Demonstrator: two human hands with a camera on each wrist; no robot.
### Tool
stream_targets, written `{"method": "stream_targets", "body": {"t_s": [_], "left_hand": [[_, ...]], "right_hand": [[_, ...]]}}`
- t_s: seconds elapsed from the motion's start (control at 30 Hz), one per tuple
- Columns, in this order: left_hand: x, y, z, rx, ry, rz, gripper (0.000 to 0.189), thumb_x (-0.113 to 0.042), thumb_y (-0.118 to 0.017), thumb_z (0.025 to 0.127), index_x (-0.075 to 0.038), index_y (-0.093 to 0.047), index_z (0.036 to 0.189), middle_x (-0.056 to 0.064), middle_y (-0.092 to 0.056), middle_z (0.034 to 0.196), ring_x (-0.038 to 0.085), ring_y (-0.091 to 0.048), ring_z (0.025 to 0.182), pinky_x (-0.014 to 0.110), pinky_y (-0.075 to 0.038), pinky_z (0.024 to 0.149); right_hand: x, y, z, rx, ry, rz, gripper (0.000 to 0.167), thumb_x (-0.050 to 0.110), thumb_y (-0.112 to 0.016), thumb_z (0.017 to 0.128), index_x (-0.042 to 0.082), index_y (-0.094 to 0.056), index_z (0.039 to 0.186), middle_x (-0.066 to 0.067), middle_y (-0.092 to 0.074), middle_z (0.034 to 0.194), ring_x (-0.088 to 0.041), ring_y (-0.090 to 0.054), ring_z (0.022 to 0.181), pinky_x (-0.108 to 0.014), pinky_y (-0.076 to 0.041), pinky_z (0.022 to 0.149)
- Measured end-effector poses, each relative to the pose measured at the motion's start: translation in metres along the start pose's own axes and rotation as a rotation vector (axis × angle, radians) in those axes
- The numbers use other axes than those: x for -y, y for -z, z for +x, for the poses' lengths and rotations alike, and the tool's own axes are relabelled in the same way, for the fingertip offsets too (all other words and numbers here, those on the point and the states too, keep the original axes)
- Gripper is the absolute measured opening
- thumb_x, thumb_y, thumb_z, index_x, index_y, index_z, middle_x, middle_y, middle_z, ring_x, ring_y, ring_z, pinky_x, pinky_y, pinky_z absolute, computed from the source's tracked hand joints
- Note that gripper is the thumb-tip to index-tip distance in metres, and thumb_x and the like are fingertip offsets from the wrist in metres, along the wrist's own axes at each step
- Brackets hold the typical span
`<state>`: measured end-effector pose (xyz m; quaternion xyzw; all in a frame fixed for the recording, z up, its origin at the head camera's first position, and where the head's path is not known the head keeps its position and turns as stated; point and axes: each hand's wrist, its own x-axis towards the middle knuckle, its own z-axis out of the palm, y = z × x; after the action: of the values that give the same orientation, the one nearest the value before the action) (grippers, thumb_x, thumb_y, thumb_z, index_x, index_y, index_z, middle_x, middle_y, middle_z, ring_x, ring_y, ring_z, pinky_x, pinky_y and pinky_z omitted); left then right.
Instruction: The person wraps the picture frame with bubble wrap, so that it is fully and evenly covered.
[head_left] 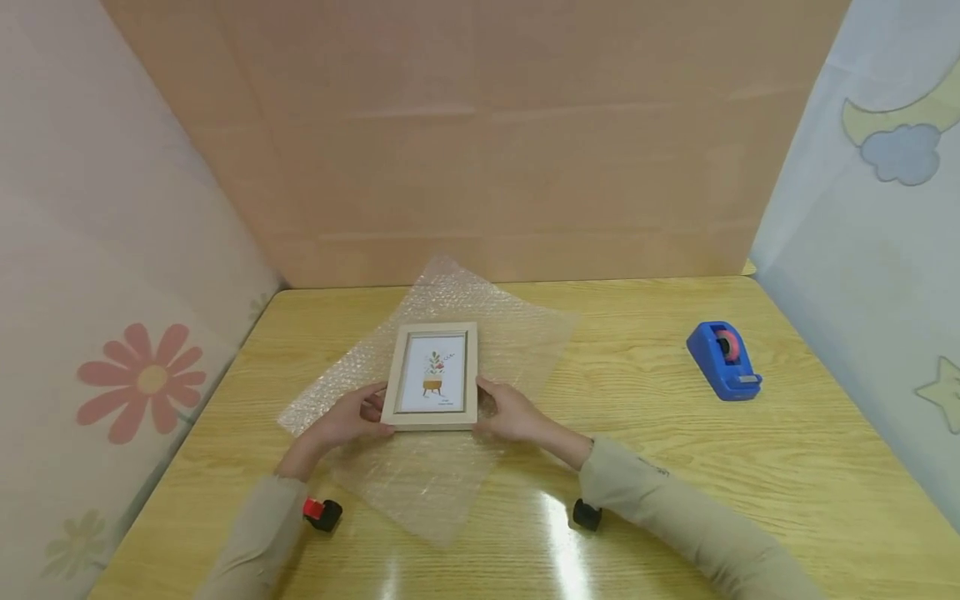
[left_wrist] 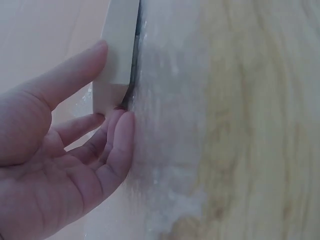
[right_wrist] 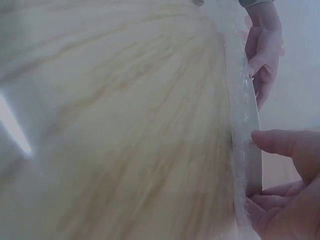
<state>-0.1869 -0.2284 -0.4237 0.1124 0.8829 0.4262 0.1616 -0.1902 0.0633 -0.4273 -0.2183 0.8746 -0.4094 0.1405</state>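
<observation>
Picture frame (head_left: 433, 379), one: face up over the middle of a bubble wrap sheet (head_left: 420, 487), spread on the worktop (head_left: 615, 350). Left hand (head_left: 348, 418) and right hand (head_left: 510, 413): each grip holding an opposite side of the frame between thumb and fingers; whether its underside is slightly raised, hard to tell. Done, apparently: sheet spread, frame positioned. Not yet done: sheet unfolded over frame; pink tape (head_left: 727, 345) in its blue dispenser (head_left: 716, 367), well apart, right.

My left arm (head_left: 295, 463) and right arm (head_left: 566, 443) angled inward in long sleeves (head_left: 690, 525), left hand (head_left: 348, 419) and right hand (head_left: 513, 413) facing each other, fingers (left_wrist: 118, 155) bent, thumbs (left_wrist: 82, 70) opposing, both gripping
</observation>
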Motion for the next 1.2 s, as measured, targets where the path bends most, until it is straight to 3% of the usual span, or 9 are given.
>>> {"method": "stream_targets", "body": {"t_s": [0.3,0.53,0.67,0.9,1.2], "left_hand": [[-0.010,-0.009,0.002,-0.004,-0.008,-0.011,0.077,-0.014,-0.076,0.072,0.008,-0.036,0.134,0.018,-0.054,0.100,0.024,-0.057,0.085,0.032,-0.050,0.073],[-0.010,-0.014,0.000,-0.014,-0.074,-0.019,0.081,-0.030,-0.076,0.072,0.004,-0.037,0.134,0.013,-0.055,0.094,0.018,-0.057,0.081,0.029,-0.051,0.069],[-0.010,-0.018,0.003,-0.010,-0.010,-0.026,0.082,-0.026,-0.077,0.072,0.002,-0.035,0.136,0.014,-0.055,0.097,0.021,-0.058,0.084,0.030,-0.051,0.071],[-0.012,-0.019,0.005,-0.007,0.022,-0.002,0.080,-0.016,-0.076,0.073,0.004,-0.032,0.137,0.015,-0.054,0.098,0.021,-0.058,0.083,0.029,-0.051,0.068],[-0.012,-0.019,0.005,0.000,0.023,-0.003,0.079,-0.018,-0.075,0.074,0.002,-0.033,0.138,0.013,-0.054,0.098,0.020,-0.057,0.084,0.028,-0.050,0.067]], "right_hand": [[-0.010,0.011,-0.004,0.010,-0.010,-0.003,0.081,0.013,-0.075,0.072,-0.006,-0.030,0.137,-0.020,-0.034,0.140,-0.032,-0.033,0.129,-0.041,-0.027,0.105],[-0.016,0.016,-0.006,0.037,-0.004,-0.001,0.080,0.014,-0.074,0.074,-0.005,-0.029,0.138,-0.020,-0.034,0.140,-0.033,-0.032,0.129,-0.042,-0.027,0.105],[-0.021,0.021,-0.009,0.067,0.033,0.013,0.079,0.016,-0.071,0.077,-0.004,-0.026,0.140,-0.020,-0.031,0.142,-0.034,-0.030,0.130,-0.044,-0.026,0.105],[-0.029,0.028,-0.017,0.150,0.163,0.037,0.077,0.009,-0.067,0.079,-0.007,-0.022,0.140,-0.021,-0.027,0.143,-0.035,-0.032,0.129,-0.044,-0.027,0.104],[-0.030,0.024,-0.018,0.076,0.166,0.071,0.053,0.005,-0.057,0.086,-0.007,-0.037,0.134,-0.022,-0.041,0.135,-0.033,-0.042,0.122,-0.041,-0.035,0.100]]}}
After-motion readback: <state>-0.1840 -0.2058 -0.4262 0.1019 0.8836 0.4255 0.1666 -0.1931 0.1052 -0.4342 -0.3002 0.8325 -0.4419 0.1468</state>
